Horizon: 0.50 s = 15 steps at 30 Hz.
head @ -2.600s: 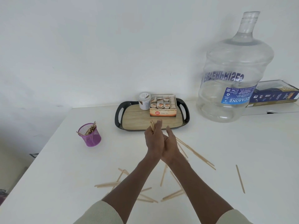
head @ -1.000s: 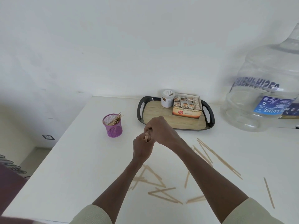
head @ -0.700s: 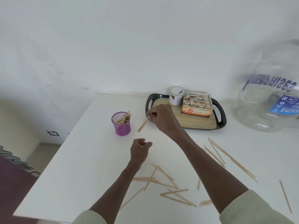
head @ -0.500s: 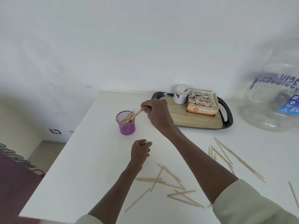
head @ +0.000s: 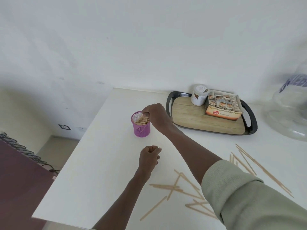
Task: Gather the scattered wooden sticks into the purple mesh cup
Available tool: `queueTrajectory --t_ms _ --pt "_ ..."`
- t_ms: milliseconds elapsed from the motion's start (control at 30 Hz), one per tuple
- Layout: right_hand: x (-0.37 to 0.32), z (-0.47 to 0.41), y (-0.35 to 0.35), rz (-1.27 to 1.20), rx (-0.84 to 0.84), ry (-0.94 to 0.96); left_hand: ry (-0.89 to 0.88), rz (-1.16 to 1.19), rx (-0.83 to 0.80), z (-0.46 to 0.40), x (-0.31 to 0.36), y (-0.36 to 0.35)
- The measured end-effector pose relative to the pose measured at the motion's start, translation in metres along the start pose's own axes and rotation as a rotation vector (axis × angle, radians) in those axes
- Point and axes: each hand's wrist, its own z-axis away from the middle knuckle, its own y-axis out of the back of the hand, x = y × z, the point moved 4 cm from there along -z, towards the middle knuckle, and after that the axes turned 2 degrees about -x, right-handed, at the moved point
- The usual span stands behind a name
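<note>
Head view: right hand (head: pixel 157 117) pinching sticks (head: pixel 142 120) over purple mesh cup (head: pixel 141 128) — left hand (head: pixel 148 157) fisted, empty-looking.

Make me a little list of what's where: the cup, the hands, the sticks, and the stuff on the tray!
purple mesh cup: upright on the white table, sticks inside
right hand: over the cup's rim, fingers at the sticks in it
left hand: loose fist near the table, nothing seen in it
scattered wooden sticks: many on the table
tray: white jar, tea box
</note>
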Motion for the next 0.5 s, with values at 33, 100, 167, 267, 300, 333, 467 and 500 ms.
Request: queueTrajectory --t_ms 33,100,167,267,300,333,467,500 --pt "-0.001 -0.002 -0.004 0.024 -0.029 0.003 0.003 -0.009 -0.003 0.000 -0.001 0.001" --pt "-0.001 -0.004 -0.008 0.058 -0.065 0.000 -0.002 -0.033 -0.013 0.000 0.000 0.003" --pt "0.001 -0.003 -0.009 0.042 -0.071 0.004 -0.013 -0.071 -0.024 0.000 0.001 0.006" --pt "0.003 0.004 -0.002 0.022 0.001 0.043 -0.017 -0.129 -0.039 0.001 0.001 0.008" --pt "0.005 0.007 0.002 0.017 0.038 0.055 -0.022 -0.152 -0.048 0.001 0.001 0.009" --pt "0.008 0.011 0.005 0.014 0.077 0.071 -0.034 -0.193 -0.061 0.001 0.001 0.010" --pt "0.026 0.036 0.018 -0.004 0.185 0.109 -0.131 -0.468 -0.149 0.002 0.000 0.010" --pt "0.033 0.044 0.021 -0.018 0.205 0.105 -0.147 -0.531 -0.189 0.003 -0.002 0.010"
